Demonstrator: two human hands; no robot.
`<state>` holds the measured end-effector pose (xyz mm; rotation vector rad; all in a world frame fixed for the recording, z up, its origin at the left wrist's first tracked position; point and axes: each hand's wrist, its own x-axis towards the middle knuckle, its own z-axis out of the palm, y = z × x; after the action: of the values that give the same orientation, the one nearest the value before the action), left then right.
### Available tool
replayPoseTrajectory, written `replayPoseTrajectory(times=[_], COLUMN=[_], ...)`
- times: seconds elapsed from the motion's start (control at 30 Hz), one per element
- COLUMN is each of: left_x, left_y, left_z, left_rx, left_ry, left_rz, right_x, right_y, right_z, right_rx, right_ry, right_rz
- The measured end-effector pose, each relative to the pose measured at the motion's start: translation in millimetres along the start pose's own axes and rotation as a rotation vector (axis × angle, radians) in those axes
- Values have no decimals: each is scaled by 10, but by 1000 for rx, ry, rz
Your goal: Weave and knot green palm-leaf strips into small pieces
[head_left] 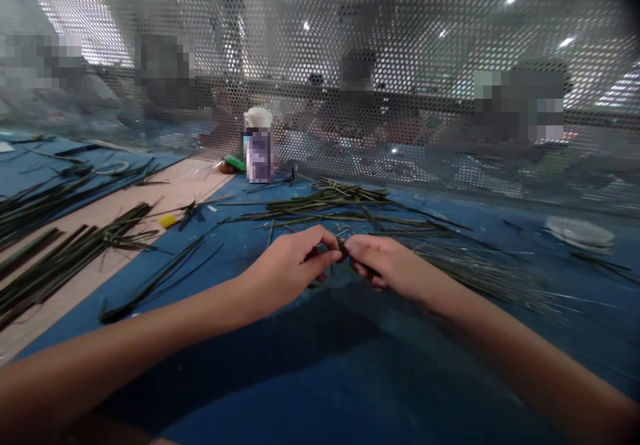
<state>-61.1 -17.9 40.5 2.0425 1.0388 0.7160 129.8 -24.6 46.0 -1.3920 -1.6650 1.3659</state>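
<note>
My left hand (293,265) and my right hand (383,258) meet above the blue table, thumbs and forefingers pinched close together. Between their fingertips is a small dark green strip (341,247), apparently of the same leaf-like material as the strips around it; most of it is hidden by my fingers. Just beyond lies a loose pile of long green strips (325,199). Thin, pale, shiny wire-like strands (490,275) are spread to the right of my right hand.
A white-lidded container (259,145) stands at the back against a perforated metal screen (400,31). More green strips (65,265) lie on the pale board (175,185) at left, near a small yellow piece (167,221). Clear round dishes (580,231) sit at right.
</note>
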Motion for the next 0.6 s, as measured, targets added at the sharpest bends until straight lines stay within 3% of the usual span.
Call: replayPoseTrajectory(times=[0.13, 0.27, 0.5, 0.6], left_x=[18, 23, -14, -25], left_y=[33, 51, 71, 45], left_z=[-24, -26, 4, 61], left_rx=[39, 78, -44, -144], left_ry=[38, 20, 29, 86], left_rz=[139, 222, 125, 76], right_x=[37, -26, -44, -31], right_y=[34, -31, 2, 38], right_z=[23, 14, 28, 99], right_rx=[-132, -75, 217, 121], right_ry=[46, -62, -142, -43], right_rz=[-109, -94, 11, -83])
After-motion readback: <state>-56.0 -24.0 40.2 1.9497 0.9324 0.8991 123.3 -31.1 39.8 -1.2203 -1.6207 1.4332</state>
